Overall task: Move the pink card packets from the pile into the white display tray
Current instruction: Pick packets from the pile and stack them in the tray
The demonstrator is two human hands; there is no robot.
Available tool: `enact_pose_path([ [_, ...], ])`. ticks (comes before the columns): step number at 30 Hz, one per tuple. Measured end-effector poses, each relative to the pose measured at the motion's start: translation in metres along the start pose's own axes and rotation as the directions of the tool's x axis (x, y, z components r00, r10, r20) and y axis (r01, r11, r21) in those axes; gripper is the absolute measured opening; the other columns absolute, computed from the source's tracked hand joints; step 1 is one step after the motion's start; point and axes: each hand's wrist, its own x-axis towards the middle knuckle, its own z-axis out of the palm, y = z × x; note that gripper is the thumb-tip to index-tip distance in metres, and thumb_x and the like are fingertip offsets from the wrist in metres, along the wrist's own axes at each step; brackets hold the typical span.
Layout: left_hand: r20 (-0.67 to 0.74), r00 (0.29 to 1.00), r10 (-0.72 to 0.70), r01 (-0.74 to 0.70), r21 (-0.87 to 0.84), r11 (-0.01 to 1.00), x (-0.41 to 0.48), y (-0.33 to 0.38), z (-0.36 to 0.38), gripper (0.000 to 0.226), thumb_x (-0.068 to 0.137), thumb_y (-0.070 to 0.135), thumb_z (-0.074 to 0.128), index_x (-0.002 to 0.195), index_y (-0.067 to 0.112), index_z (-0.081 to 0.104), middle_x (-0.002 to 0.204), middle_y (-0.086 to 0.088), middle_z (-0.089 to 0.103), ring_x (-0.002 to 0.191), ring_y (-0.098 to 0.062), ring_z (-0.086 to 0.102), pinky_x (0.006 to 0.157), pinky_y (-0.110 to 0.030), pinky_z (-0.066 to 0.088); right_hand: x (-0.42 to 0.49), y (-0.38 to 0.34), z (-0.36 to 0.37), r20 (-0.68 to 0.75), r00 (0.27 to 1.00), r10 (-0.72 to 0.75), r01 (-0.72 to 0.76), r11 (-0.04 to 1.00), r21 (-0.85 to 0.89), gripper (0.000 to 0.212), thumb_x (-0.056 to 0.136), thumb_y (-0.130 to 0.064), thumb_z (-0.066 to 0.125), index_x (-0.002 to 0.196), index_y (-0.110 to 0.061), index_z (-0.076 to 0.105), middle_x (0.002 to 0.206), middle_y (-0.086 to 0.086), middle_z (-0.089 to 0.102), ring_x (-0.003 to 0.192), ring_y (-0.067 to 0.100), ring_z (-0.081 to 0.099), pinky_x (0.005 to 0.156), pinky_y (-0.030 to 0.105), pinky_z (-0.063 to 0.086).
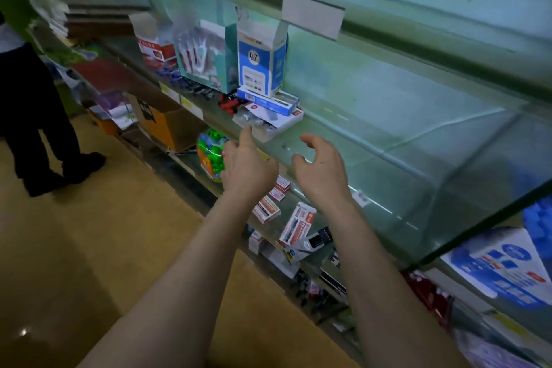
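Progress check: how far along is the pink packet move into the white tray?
Done: nothing plainly; the white display tray holds greyish items under a blue box, no pink packets visible. In hand: left hand points a finger at the tray, palm hidden; right hand hovers open, empty. Left: seemingly the whole move; the pile is not in view.

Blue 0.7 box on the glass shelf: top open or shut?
Open: the blue 0.7 box stands upright, its white top flaps lifted and its inner walls showing. What it holds: cannot tell.
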Motion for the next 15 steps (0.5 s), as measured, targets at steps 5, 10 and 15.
enact_pose_path([
  [5,0.045,0.994,0.099,-0.1,0.02,0.995,0.052,-0.004,-0.045,0.072,0.084,0.02,0.059,0.146,0.029,0.022,0.135,-0.011,0.033,0.113,-0.034,0.05,0.093,-0.049,0.047,0.021,-0.045,0.036,-0.115,0.993,0.019,-0.019,1.0,-0.002,0.042,0.09,-0.013,0.052,0.131,-0.017,0.053,0.133,0.003,0.054,0.123,0.019,0.046,0.095,0.025,0.036],
  [10,0.059,0.974,0.22,-0.218,-0.046,0.975,0.087,0.006,-0.085,0.062,0.085,0.024,0.059,0.139,0.03,0.029,0.129,-0.011,0.037,0.112,-0.032,0.048,0.098,-0.049,0.042,0.039,-0.089,0.053,-0.228,0.974,-0.002,0.007,1.0,0.021,0.041,0.09,-0.011,0.053,0.131,-0.017,0.053,0.131,0.003,0.054,0.123,0.019,0.046,0.097,0.024,0.034],
  [15,0.04,0.949,0.314,-0.31,-0.088,0.947,0.11,0.014,-0.124,0.065,0.087,0.019,0.059,0.143,0.027,0.026,0.133,-0.009,0.034,0.115,-0.031,0.047,0.1,-0.048,0.04,0.051,-0.126,0.067,-0.307,0.95,-0.049,0.057,0.998,0.015,0.043,0.088,-0.008,0.056,0.13,-0.014,0.055,0.129,0.004,0.054,0.123,0.02,0.046,0.097,0.021,0.032],
])
